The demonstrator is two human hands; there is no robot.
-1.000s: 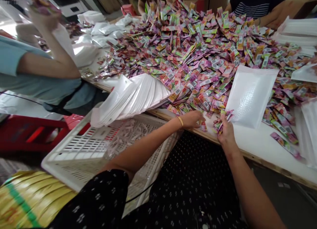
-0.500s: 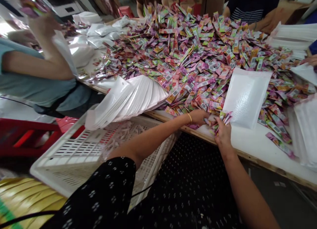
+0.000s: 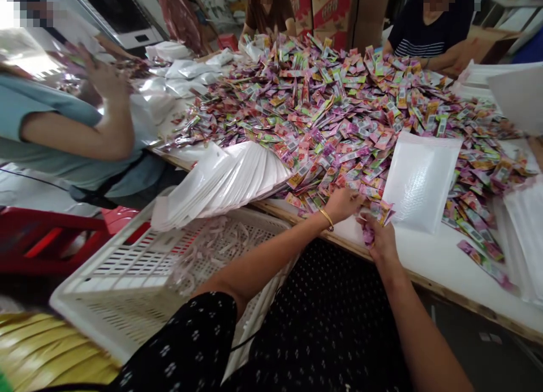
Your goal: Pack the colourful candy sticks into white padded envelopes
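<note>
The sachets (image 3: 387,212) gripped in the curled right hand (image 3: 384,242) are best squared up; the left hand (image 3: 341,205) is half-curled near the sachet pile (image 3: 331,120), its hold unclear.

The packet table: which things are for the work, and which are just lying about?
Seem for the work:
- packets in the right hand
- packet pile near the left hand
- white padded envelope

Seem just lying about:
- yellow bundle
- cardboard boxes

Heap of packets (image 3: 322,115) across the desk (image 3: 428,259), envelope stack (image 3: 237,180) at its near edge, crate (image 3: 110,287) below that, single envelope (image 3: 422,182) farther right, cartons (image 3: 331,13) behind the heap.
</note>
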